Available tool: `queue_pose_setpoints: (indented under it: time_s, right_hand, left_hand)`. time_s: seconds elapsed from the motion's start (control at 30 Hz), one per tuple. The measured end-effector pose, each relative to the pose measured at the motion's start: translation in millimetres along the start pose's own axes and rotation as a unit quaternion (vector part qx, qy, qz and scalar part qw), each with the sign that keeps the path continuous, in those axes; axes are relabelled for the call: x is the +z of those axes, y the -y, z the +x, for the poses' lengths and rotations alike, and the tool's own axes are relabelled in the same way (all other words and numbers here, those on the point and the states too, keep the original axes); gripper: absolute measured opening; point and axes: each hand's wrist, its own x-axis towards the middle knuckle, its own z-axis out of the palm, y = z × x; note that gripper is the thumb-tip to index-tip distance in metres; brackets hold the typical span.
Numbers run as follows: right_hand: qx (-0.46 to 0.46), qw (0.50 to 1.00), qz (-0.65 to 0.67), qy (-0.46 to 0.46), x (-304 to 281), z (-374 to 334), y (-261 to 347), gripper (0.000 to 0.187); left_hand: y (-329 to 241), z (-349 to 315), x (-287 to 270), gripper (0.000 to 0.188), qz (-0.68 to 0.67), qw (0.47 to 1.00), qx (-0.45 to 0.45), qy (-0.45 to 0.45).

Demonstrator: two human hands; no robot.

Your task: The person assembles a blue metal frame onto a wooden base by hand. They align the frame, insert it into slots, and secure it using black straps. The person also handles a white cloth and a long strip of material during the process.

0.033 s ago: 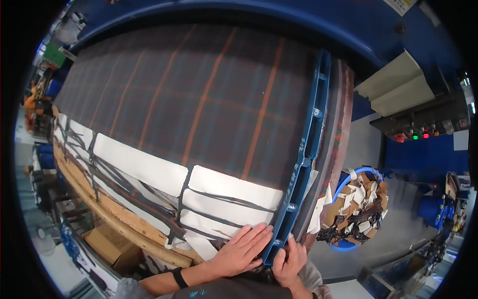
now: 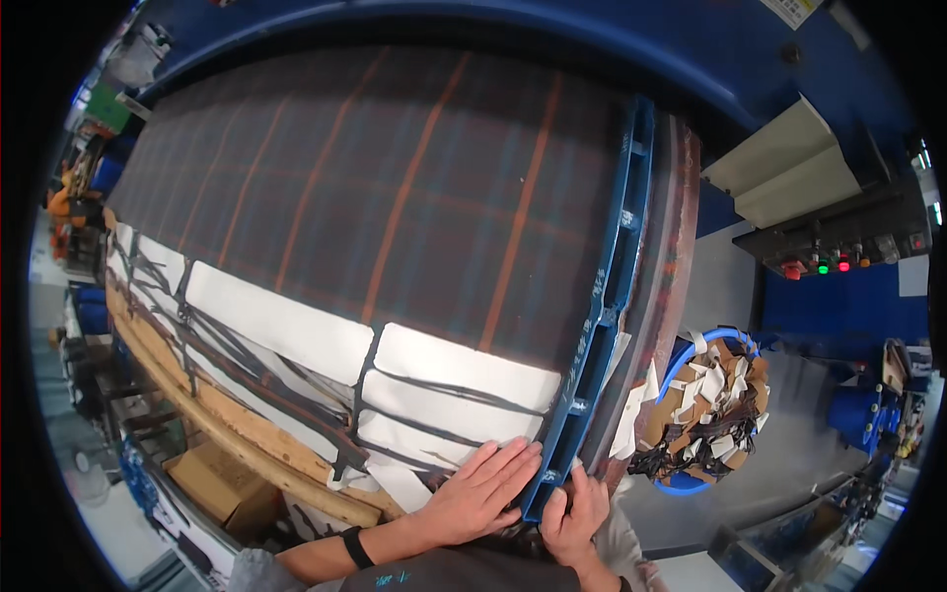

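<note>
A long, narrow blue metal cutting die with several crossbars lies along the right part of a dark plaid fabric sheet with orange lines. My left hand rests flat with fingers stretched out, its fingertips beside the die's left edge near the close end. My right hand is closed around the die's near right end, with thumb and fingers bent; some fingers are hidden. White rounded panels, separated by dark strips, show along the fabric's near edge, just beyond my left hand.
At the right stands a blue tub heaped with white, brown and black scraps. A control box with lit buttons juts out above it. A blue machine beam crosses the far side. At the lower left sits a cardboard box below a wooden edge.
</note>
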Motion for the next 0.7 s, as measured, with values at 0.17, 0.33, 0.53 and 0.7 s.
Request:
queue_pose_setpoints:
  time_s: [0.17,0.33,0.53,0.7]
  right_hand:
    - [0.009,1.000,0.008,0.014,-1.5,0.4,0.1,0.045]
    - [0.016,1.000,0.015,-0.005,-0.4,-2.0,2.1,0.044]
    - [0.028,0.999,0.008,-0.020,0.1,-2.0,1.7,0.042]
    - [0.012,0.997,0.021,-0.070,4.1,-2.3,0.1,0.036]
  left_hand:
    - [0.1,-1.0,0.0,0.093,-0.013,1.000,-0.017,0.020]
    - [-2.8,-5.6,-4.7,0.092,-0.020,1.000,-0.007,0.022]
    - [-2.9,-21.5,1.8,0.083,0.020,1.000,-0.009,0.015]
    - [-8.3,-22.0,0.7,0.082,0.054,0.998,-0.004,0.011]
